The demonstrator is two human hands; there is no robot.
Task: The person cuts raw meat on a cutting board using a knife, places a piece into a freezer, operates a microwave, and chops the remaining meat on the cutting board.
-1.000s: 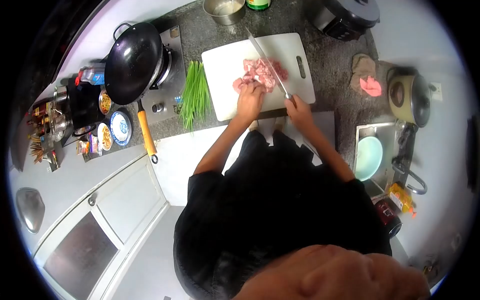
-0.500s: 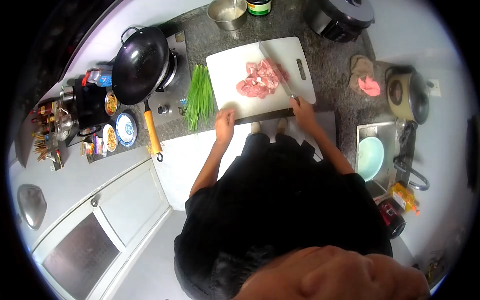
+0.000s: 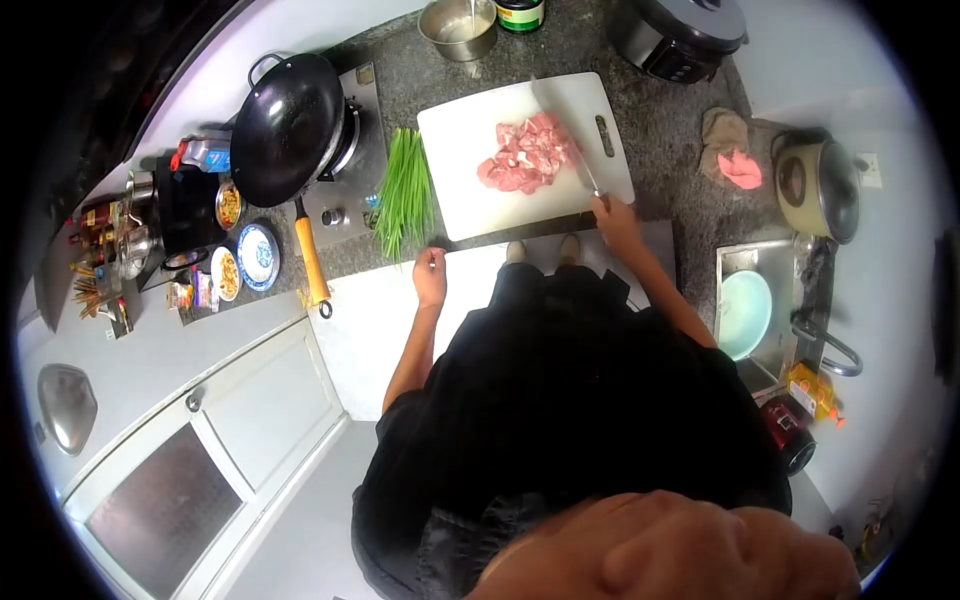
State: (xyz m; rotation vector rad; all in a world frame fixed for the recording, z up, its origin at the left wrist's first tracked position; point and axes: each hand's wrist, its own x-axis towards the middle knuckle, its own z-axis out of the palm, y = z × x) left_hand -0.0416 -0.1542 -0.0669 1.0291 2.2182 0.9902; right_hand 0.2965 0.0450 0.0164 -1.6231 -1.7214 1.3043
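Note:
My right hand [image 3: 617,222] is wrapped round the handle of a kitchen knife [image 3: 585,168]. The blade slants up and left over the white cutting board [image 3: 455,195], along the right side of a pile of cut raw meat [image 3: 527,160]; it looks slightly blurred. My left hand [image 3: 430,277] is off the board, just past the counter's front edge, its fingers curled in and nothing visible in them. Nearest to it on the counter lies a bunch of green chives [image 3: 404,195], left of the board.
A black wok [image 3: 285,130] with a wooden handle stands on the stove at left, near small bowls and a blue-patterned plate [image 3: 259,257]. Behind the board are a metal bowl [image 3: 457,40] and a rice cooker [image 3: 678,40]. At right, a sink holds a pale green basin [image 3: 745,315].
My left hand has come away from the board's front left corner, moving down and towards my body. The knife has shifted slightly right, still in my right hand.

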